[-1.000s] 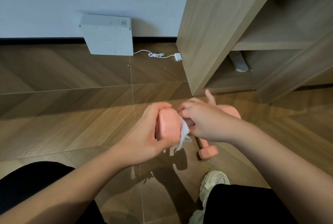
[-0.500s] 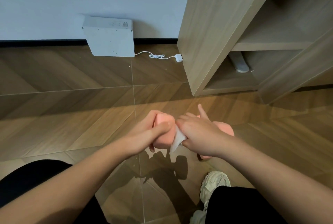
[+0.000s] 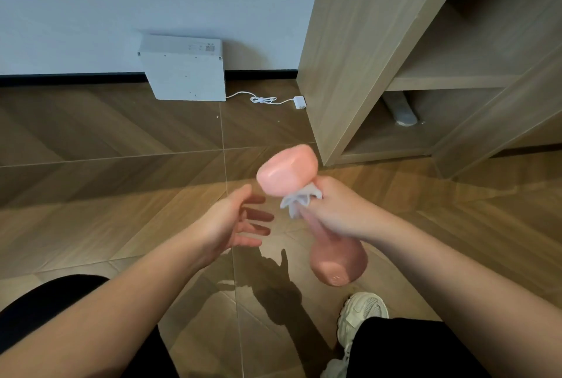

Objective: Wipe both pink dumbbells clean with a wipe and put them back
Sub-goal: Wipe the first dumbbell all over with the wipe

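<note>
Underfoot, a herringbone wooden floor fills most of the view. A tall wooden shelf unit stands at the right, and a white box leans against the wall.

Next in size is the pink dumbbell, held in the air above the floor in front of the shelf unit. It is tilted, with one head up and away and the other head low, near the person. It looks solid and stiff, and probably heavy for its size. Its smooth coating may turn slippery where the wipe has wetted it. The narrow handle between the two heads is the natural place to grip, and the weight seems to balance there.

The right hand grips that handle, its fingers curled round it over the wipe. The left hand is just beside the upper head, palm turned up and fingers straight and spread. It touches nothing.

The white wipe is soft and crumpled. It is bunched at the top of the right fist, against the neck of the upper head.

A pale shoe shows below. Smaller again is a white cable that runs from the box along the floor.

By count there is one shelf unit, one box, one dumbbell, two hands, one wipe, one shoe and one cable. The task names two dumbbells, but the second is not visible.
</note>
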Demonstrator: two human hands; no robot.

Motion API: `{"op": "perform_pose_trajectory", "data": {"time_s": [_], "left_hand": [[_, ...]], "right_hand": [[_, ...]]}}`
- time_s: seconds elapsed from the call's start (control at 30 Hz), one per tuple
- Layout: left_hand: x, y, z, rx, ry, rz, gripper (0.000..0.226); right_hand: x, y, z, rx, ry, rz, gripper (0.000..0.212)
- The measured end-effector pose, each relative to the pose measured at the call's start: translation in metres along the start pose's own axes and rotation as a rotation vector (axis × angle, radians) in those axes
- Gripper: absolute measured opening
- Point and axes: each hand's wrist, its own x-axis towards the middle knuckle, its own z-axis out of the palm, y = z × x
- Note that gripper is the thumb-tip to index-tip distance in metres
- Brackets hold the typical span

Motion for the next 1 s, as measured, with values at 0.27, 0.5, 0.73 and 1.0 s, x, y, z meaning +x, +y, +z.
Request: {"op": "perform_pose_trajectory", "data": {"time_s": [0.27,0.5,0.73,1.0], "left_hand": [[-0.013,-0.002,0.024,0.172,-0.335,0.078,0.051],[-0.014,0.006,0.035,0.245,-0.142,0.274,0.029],[-0.016,0.011,0.040,0.373,0.136,0.380,0.014],[-0.016,0.010,0.030,0.254,0.081,0.314,0.015]], "right_hand": [[0.005,-0.010,-0.014,0.570,0.152,0.164,0.023],[0.011,-0.013,-0.003,0.830,0.268,0.249,0.020],[0.017,-0.013,-0.002,1.141,0.225,0.291,0.013],[0.016,-0.003,-0.009,1.320,-0.038,0.170,0.042]]}}
